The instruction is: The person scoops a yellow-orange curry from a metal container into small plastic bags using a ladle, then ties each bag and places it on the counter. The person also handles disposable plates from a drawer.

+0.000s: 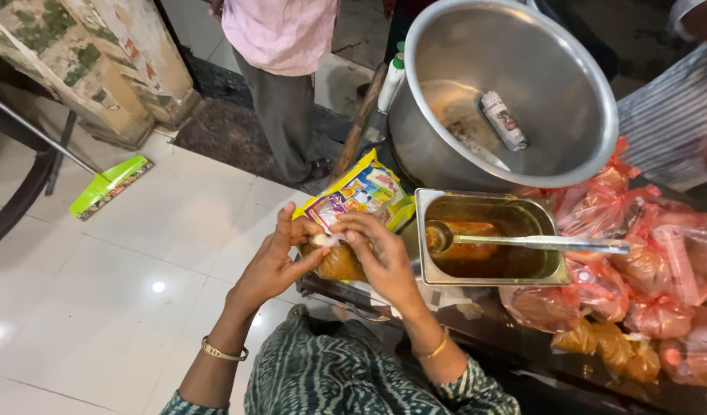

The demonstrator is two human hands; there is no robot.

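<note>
Head view is showing us working at the near edge of a dark counter [522, 346], where we are gripping a small clear bag of orange-yellow curry [340, 263]. Our left hand [273, 261] is pinching the bunched white neck of the bag between thumb and forefinger, the other fingers spread upward, while our right hand [384, 257] is pressing its fingertips together on the same neck from the other side. The bag is hanging just off the counter's edge, in front of a yellow printed packet [365, 192]. We are judging that the neck could slip from the pinch and the bag drop to the white tiled floor [138, 253], since nothing is supporting it below; a loose neck could also be letting liquid seep out. Just beside our right hand a steel tray [557, 261] of brown gravy is holding a ladle [522, 243], its handle pointing toward a heap of filled red bags [661, 261]. A large steel pot [515, 84] is standing behind the tray. Another person in a pink shirt [280, 31] is standing beyond the counter, and a green broom [107, 186] is lying on the floor.
</note>
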